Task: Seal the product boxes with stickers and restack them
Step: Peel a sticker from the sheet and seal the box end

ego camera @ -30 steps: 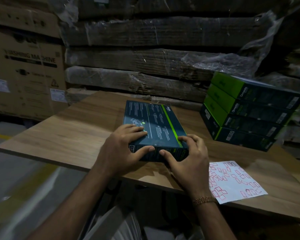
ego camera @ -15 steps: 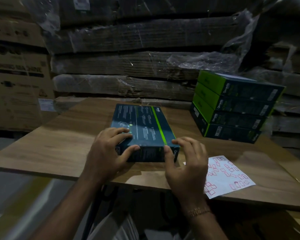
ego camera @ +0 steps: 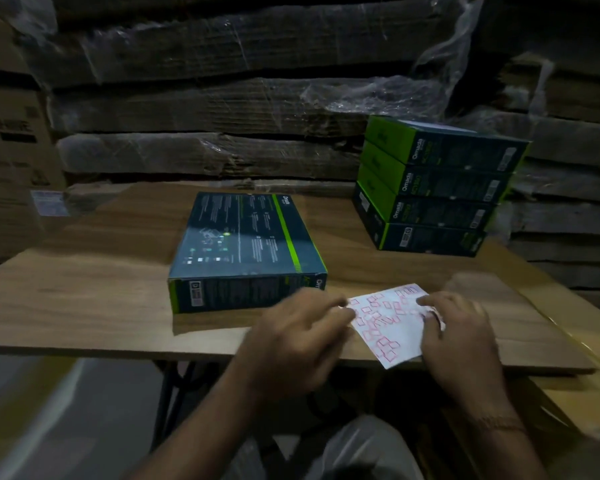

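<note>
The right hand (ego camera: 459,336) rests on the right side of the sticker sheet (ego camera: 390,327), fingers bent over its edge and pressing it down on the table (ego camera: 84,296); it seems to pin the sheet rather than lift it, likely so the paper stays put while a sticker is peeled. The left hand (ego camera: 298,336) comes in from the other side, its fingertips at the sheet's left edge. It is blurred by motion, so I cannot tell whether it is pinching a sticker or only touching the paper.

The sheet lies near the front edge of the table, one corner hanging just past it, within easy reach of both hands. Many of its red-outlined stickers look already taken.

Just beyond the left hand lies one product box (ego camera: 246,247), flat on the table with its short end face turned toward the person. No hand is on it. That end is probably the flap to be sealed, which would explain why it faces this way and sits so close to the sheet.

Further back on the right stands a stack of boxes (ego camera: 433,188), four high and squared up, apart from the single box. I cannot tell whether these are sealed.

Behind the table are shrink-wrapped cartons (ego camera: 222,109).
</note>
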Available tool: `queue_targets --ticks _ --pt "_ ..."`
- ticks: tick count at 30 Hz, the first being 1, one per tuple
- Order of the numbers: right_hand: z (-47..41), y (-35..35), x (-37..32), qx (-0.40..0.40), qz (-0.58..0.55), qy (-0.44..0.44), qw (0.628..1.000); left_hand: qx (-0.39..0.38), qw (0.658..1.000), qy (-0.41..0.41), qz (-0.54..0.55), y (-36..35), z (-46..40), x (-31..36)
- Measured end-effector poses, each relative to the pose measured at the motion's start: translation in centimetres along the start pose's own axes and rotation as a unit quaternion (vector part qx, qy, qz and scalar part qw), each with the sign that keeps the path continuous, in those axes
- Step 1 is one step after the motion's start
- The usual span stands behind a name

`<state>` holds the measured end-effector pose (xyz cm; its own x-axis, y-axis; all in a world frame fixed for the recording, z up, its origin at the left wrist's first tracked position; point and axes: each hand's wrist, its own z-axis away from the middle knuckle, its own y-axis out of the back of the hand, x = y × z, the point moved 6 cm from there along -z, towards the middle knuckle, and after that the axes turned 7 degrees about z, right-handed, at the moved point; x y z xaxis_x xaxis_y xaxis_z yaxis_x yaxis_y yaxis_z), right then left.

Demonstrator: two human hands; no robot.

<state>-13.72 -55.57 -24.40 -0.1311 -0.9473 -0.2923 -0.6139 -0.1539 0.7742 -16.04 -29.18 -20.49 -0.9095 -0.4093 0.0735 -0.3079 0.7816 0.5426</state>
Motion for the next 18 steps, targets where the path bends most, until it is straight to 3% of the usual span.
queue_targets --ticks 4,9,12,18 --pt "0.4 -0.1 0.3 0.000 -0.022 -0.015 1.000 -0.061 0.982 0.127 0.124 -5.9 -2.9 0.1" --pt "0.4 0.2 0.2 0.001 -0.016 -0.035 0.999 -0.195 0.929 0.285 0.134 -11.0 -3.8 -3.5" --pt "-0.2 0.0 0.2 -0.002 -0.017 -0.036 0.999 -0.240 0.911 0.312 0.126 -12.1 -3.8 -4.3" --pt "-2.8 -0.2 -0.1 0.009 -0.028 -0.019 0.999 -0.247 0.903 0.335 0.109 -12.3 -3.3 -4.8"
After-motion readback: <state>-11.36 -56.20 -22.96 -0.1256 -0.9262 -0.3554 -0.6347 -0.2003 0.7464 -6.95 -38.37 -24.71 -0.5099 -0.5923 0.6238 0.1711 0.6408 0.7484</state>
